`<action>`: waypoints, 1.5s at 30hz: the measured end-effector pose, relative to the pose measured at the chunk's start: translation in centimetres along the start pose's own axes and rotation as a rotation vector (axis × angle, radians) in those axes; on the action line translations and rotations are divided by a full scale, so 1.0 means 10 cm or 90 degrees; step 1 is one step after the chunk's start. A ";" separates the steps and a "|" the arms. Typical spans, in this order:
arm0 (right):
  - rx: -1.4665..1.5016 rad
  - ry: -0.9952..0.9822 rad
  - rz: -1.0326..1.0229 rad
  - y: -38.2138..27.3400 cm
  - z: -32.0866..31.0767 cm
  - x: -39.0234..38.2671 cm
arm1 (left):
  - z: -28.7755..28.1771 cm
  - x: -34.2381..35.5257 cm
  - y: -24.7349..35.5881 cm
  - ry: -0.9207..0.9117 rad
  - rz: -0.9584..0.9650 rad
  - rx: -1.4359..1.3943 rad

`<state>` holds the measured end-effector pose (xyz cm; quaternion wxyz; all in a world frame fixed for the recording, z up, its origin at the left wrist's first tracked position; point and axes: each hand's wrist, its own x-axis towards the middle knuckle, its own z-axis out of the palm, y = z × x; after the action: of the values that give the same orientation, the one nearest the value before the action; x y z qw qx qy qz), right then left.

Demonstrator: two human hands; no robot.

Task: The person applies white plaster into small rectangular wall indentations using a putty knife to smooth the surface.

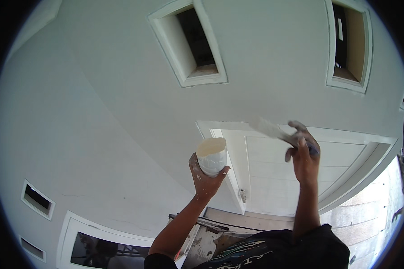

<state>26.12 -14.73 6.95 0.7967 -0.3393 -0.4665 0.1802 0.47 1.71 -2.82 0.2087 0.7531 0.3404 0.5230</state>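
Observation:
My left hand (207,179) is wrapped round a white plastic paint cup (212,158) with a cut, uneven rim. Its cream inside shows at the top, and pale spatters mark my fingers and wrist. To the right, my right hand (304,145) is raised in front of the white door frame, closed round the dark handle of a paintbrush (269,128). The brush's pale bristles point up and left, blurred by motion. From this view I cannot tell whether their tip touches the wall or the frame.
Ahead is a pale grey wall (121,85) with two white-framed openings (204,76) (352,85) up high. Below stands a white panelled door (296,175). A paint-spattered platform (206,244) lies beneath me. At lower left are a dark-paned window (107,251) and small vents (38,199).

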 end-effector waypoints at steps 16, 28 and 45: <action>0.200 0.008 0.225 0.23 -0.38 -0.35 | -0.11 0.04 -0.10 0.003 -0.055 0.033; -0.141 -0.031 -0.299 0.15 1.35 1.31 | -0.17 0.15 -0.19 0.180 -0.105 0.117; -0.127 0.070 -0.113 0.48 2.30 1.90 | -0.12 0.09 -0.04 0.081 0.025 0.172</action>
<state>15.90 8.72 23.01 0.7960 -0.3836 -0.4663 0.0429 -0.59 2.59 -2.03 0.0727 0.7463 0.4053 0.5230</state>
